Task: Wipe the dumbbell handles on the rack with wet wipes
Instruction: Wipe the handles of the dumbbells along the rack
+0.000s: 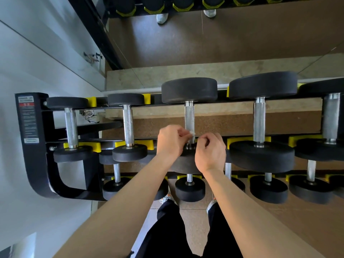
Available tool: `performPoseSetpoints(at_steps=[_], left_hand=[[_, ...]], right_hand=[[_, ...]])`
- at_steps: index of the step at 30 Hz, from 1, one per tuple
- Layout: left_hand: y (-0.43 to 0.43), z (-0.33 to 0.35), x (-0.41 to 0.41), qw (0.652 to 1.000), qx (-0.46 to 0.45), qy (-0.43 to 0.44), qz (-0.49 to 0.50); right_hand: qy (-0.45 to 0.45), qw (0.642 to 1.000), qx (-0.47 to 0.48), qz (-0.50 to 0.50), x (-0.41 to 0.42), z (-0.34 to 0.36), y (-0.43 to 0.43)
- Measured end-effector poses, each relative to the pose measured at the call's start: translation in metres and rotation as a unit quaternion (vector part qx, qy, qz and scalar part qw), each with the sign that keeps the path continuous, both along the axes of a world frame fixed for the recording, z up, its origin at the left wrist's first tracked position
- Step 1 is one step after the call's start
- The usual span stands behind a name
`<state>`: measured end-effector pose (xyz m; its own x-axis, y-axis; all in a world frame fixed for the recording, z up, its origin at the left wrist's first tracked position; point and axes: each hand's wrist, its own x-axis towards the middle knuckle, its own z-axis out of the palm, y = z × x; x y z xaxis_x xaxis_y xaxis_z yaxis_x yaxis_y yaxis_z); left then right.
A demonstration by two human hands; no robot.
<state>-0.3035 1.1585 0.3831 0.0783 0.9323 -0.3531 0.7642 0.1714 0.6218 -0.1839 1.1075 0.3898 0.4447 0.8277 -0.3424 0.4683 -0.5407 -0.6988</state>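
Observation:
A black rack [33, 149] holds rows of black dumbbells with knurled silver handles. The third dumbbell's handle [189, 116] on the top tier runs away from me. A small white wet wipe [191, 134] is wrapped around the near end of that handle. My left hand [171, 141] pinches the wipe from the left with curled fingers. My right hand [210, 151] is curled at the right side of the same handle end, fingers at the wipe. Most of the wipe is hidden by my fingers.
Neighbouring handles stand at the left [128, 123] and right [259, 120]. A lower tier of dumbbells [189, 189] sits near my legs. Yellow cradles [242, 140] hold each weight. A mirror [204, 34] rises behind the rack, a white wall at the left.

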Motion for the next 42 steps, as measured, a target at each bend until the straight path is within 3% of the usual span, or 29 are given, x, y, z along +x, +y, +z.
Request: performPoseSetpoints(at_steps=[3,8,15,17,21,24,27,32,37,42], left_hand=[[0.005,0.002,-0.001,1.000,0.002,-0.006,-0.008],[0.024,0.004,0.008,0.988,0.011,-0.054,0.144],[0.003,0.004,-0.017,0.995,-0.081,-0.034,-0.048],[0.005,0.004,-0.013,0.997,-0.062,-0.038,-0.011],[0.027,0.010,0.003,0.982,-0.007,-0.093,0.162],[0.042,0.013,0.014,0.969,0.001,-0.118,0.216],[0.033,0.007,0.012,0.975,-0.016,-0.104,0.197],[0.004,-0.002,-0.011,0.994,-0.062,-0.050,0.072],[0.039,0.009,0.012,0.965,-0.045,-0.107,0.233],[0.027,0.006,0.004,0.980,-0.067,-0.084,0.165]], right_hand=[[0.000,1.000,0.004,-0.004,-0.001,0.000,0.000],[0.000,1.000,0.011,-0.010,-0.002,-0.001,-0.001],[-0.001,1.000,0.019,-0.016,-0.003,-0.004,-0.001],[-0.001,1.000,0.018,-0.016,-0.002,-0.003,-0.001],[0.003,0.999,0.028,-0.016,-0.002,-0.003,-0.002],[0.002,1.000,0.024,-0.019,-0.002,-0.003,-0.002],[0.004,0.999,0.024,-0.022,-0.002,-0.005,-0.003],[0.012,0.999,0.026,-0.020,-0.001,-0.004,-0.003],[0.009,0.999,0.029,-0.019,0.000,-0.005,-0.004],[0.002,0.999,0.044,-0.017,0.000,-0.006,-0.004]])
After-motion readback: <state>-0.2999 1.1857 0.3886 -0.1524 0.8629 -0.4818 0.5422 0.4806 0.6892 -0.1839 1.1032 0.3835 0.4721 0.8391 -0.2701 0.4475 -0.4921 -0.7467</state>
